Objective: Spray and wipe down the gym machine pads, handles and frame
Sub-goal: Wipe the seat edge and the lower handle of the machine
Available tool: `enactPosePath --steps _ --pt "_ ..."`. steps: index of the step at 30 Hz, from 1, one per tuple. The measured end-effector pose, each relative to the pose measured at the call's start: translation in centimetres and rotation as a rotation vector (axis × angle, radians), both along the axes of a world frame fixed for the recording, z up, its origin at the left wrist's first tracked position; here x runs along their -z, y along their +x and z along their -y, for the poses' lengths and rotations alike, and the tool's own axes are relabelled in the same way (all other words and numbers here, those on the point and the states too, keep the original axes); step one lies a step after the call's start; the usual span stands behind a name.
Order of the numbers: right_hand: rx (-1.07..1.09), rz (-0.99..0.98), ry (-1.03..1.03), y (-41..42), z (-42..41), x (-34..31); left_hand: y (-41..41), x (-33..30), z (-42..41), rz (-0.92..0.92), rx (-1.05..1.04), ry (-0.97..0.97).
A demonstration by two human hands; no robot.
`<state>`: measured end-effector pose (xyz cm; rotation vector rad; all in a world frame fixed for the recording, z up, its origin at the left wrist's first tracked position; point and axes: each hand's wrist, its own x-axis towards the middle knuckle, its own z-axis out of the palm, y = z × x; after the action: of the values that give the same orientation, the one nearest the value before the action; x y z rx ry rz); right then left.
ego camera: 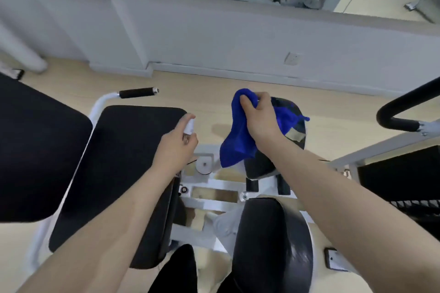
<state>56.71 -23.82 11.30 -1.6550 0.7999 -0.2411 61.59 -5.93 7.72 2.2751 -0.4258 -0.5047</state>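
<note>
While both arms reach out over the white frame (pixel 209 200) of the gym machine, there's honestly a lot of stuff crowded around. The left hand (pixel 177 145) is wrapped around a small white spray bottle (pixel 189 126), fingers curled on the body and one finger up on top of the nozzle; can't tell what's in it or how full it is, it's blurry. The right hand (pixel 260 120) has a blue cloth (pixel 238 145) bunched in a pinched grip, pressed against the far black roller pad (pixel 294 126), with the loose end of the cloth hanging down in front of the pad's lower part. That pad has a worn patch (pixel 295 135) showing just right of the wrist. A second black roller pad (pixel 271 242) sits close to the camera, under the right forearm. To the left is the long black seat pad (pixel 123 173), and further left a bigger black pad (pixel 35 150) overlapping its edge. Beyond the seat there's a black-grip handle (pixel 138 93) on a white tube. Off to the right, a curved black bar (pixel 402 107) and a dark weight stack area (pixel 400 181) box things in. Between the hands you can see a little pulley (pixel 204 165) on the frame, right beside the left wrist. Behind everything runs a low white wall (pixel 214 38) with an outlet (pixel 291 58), and a mirror above it showing more equipment. Floor is light wood.
</note>
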Motion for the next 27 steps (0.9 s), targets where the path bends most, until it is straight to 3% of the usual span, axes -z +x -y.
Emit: enactPosePath --steps 3,9,17,23,27 --pt "-0.116 -0.050 -0.187 2.3 -2.9 -0.1 3.1 -0.1 -3.6 0.014 -0.100 0.027" --pt "-0.258 -0.119 -0.221 8.5 -7.6 3.6 11.2 3.0 -7.4 0.042 -0.132 0.097" --pt "-0.018 -0.127 -0.048 18.7 -11.8 9.8 21.1 9.4 -10.3 0.159 -0.024 0.197" --pt "0.125 -0.102 -0.037 21.9 -12.0 11.9 27.9 13.5 -10.7 0.157 -0.004 0.396" --pt "0.132 -0.118 -0.041 23.6 -12.0 14.5 30.5 16.0 -10.5 0.294 -0.019 0.552"
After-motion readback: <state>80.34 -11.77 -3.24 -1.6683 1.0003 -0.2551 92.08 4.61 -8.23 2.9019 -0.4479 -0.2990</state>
